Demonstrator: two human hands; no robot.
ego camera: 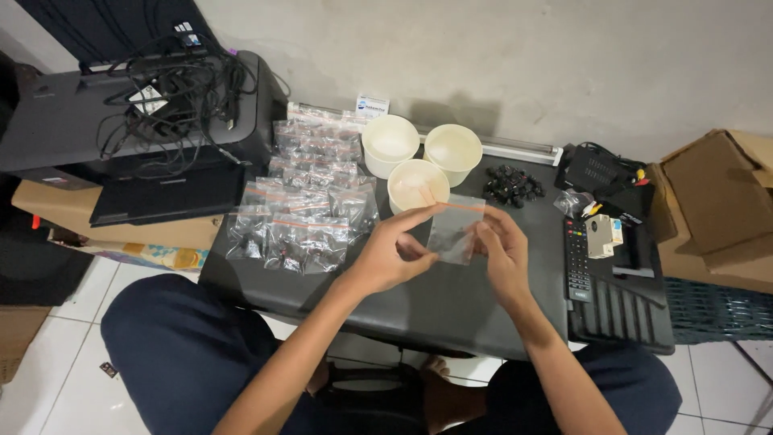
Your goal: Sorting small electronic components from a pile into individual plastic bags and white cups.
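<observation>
1. Nearest the camera, the knees in dark trousers [173, 346] sit under the black desk [451, 310].
2. Both hands grasp one small clear zip bag [456, 232] above the desk: the left hand [386, 254] pinches its left edge, the right hand [503, 250] its right edge.
3. The step looks like closing the bag's orange strip; the seal calls for a firm, even pinch along it.
4. Filled bags [302, 217] lie left, three white cups [419, 157] and loose black parts [511, 185] beyond.

Both hands, left hand [392, 256] and right hand [503, 250], pinch a small clear zip bag [455, 229] above the black table [451, 302].
</observation>
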